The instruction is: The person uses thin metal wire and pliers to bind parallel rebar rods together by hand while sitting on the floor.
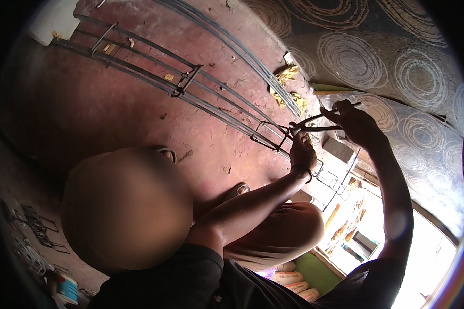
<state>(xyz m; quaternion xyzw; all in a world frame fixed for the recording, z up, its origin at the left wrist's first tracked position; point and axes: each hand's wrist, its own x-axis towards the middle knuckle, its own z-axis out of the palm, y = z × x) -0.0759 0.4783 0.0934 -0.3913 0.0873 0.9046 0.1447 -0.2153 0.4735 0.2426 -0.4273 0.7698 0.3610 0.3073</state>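
Note:
My right hand point(354, 122) is wrapped round the handles of dark pincers point(314, 123), which are spread partly apart. The pincers' head points left and sits right by my left hand point(302, 152). That hand is closed at the near end of a long steel rebar cage point(221, 110); what its fingers hold is hidden. Rectangular stirrups point(189, 80) cross the cage's long bars at intervals. Close to my hands, a few stirrups point(265, 135) stand bunched together around the bars.
A pale block point(54, 23) supports the cage's far end. Loose long bars point(227, 37) lie beyond it, beside a yellow crumpled sack point(286, 92). A circle-patterned sheet point(353, 62) covers the right. Stirrups point(36, 226), coiled wire point(30, 256) and a bucket point(67, 288) are lower left; filled sacks point(290, 279) lie below.

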